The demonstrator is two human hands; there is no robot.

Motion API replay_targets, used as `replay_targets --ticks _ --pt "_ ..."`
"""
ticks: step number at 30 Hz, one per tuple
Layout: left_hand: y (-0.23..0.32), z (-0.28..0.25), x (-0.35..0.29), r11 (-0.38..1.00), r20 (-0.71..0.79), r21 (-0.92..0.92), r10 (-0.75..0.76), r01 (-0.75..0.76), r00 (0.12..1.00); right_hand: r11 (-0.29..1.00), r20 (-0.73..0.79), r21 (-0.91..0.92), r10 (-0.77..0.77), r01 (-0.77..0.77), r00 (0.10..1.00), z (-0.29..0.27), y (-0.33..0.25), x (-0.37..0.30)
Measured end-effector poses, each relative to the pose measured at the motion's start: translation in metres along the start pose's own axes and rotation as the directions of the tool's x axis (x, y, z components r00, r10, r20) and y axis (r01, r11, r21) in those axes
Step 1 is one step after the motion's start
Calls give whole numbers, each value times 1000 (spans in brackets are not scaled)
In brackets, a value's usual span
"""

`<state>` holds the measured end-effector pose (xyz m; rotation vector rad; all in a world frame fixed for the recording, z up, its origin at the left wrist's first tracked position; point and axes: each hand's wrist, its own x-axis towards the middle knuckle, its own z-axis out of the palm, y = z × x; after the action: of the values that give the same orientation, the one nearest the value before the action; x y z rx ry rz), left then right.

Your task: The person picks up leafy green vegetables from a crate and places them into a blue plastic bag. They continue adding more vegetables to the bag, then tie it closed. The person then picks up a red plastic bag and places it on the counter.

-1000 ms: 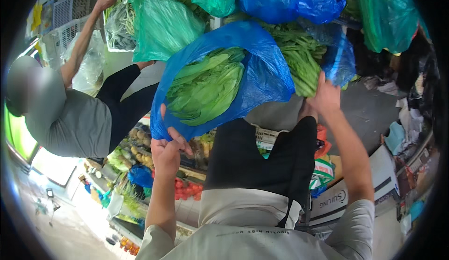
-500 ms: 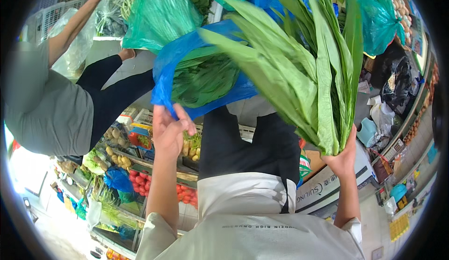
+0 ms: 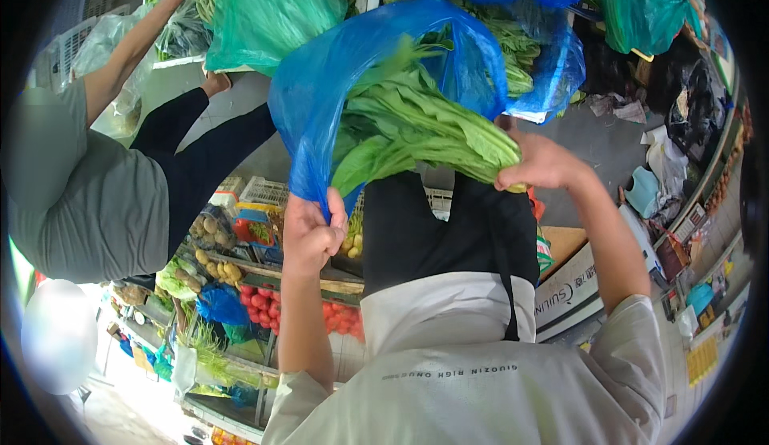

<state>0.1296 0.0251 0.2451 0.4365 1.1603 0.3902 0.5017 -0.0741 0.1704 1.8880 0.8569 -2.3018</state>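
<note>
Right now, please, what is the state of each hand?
Left hand: closed, gripping the edge of the blue plastic bag.
Right hand: closed around the stems of the bunch of leafy greens, whose leaves lie in the bag.

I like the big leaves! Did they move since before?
Yes. The leafy greens went from standing up beside the blue bag to lying tips-first inside its mouth, right hand holding the stems.
</note>
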Motion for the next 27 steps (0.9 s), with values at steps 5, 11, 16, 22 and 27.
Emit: replay_targets --ticks 5,11,16,22,27 --pt "10 0 -7 999 14 10 34 -34 999 795 -73 -555 -343 247 937 12 -119 -24" --pt "44 -39 -5 964 -87 -147 211 -222 974 227 -164 -972 -850 67 500 29 -94 155" --pt "70 -59 5 933 -8 -260 255 -249 967 520 -389 -853 -685 39 615 45 -69 228" --pt "95 -70 31 933 -100 -104 334 -344 937 630 -558 -774 -727 66 400 51 -50 185" --pt "88 -29 33 957 -245 21 285 -289 927 820 -682 -438 -570 369 458 16 5 119"
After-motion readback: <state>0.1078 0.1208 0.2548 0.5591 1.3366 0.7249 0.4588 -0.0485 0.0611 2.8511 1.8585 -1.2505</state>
